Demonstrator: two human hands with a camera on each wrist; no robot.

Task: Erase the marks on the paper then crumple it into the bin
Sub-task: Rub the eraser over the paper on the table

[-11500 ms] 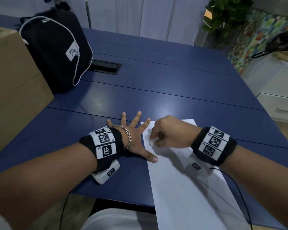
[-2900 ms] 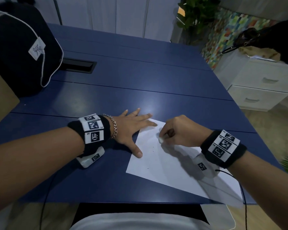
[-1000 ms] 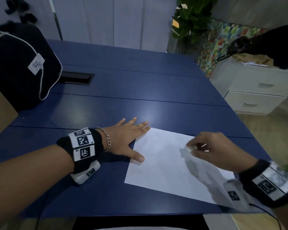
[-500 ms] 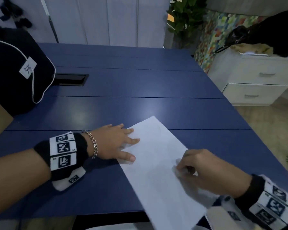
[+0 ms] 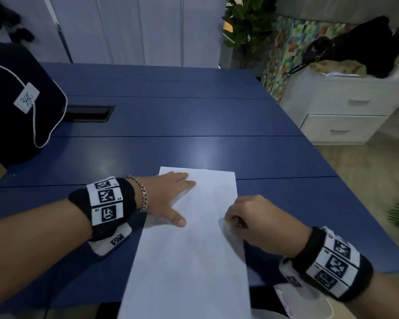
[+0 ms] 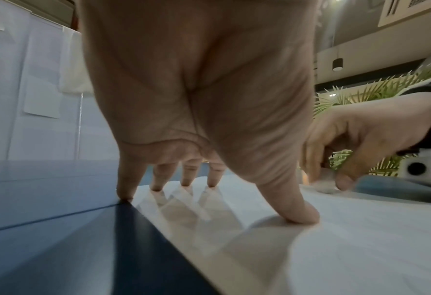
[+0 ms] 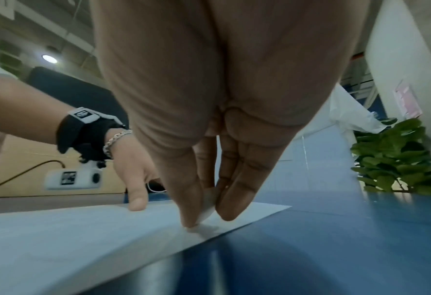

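Our right hand (image 5: 253, 223) pinches a small white eraser (image 7: 207, 210) against the paper's (image 5: 194, 249) right edge, having come back from mid-sheet. Beyond it, our left hand (image 5: 168, 192) lies flat on the far left corner, where it has swung the sheet lengthwise on the worktop (image 5: 194, 120). We judge erasing continues; no bin is visible.

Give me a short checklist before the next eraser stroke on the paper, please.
1. Left hand presses the paper flat: ok.
2. Right hand pinches the eraser: ok.
3. Eraser touches the paper near its right edge: ok.
4. Paper lies fully on the table: not ok, the near end hangs over the edge.
5. Marks still on the paper: cannot tell.
6. Bin within reach: cannot tell, none in view.
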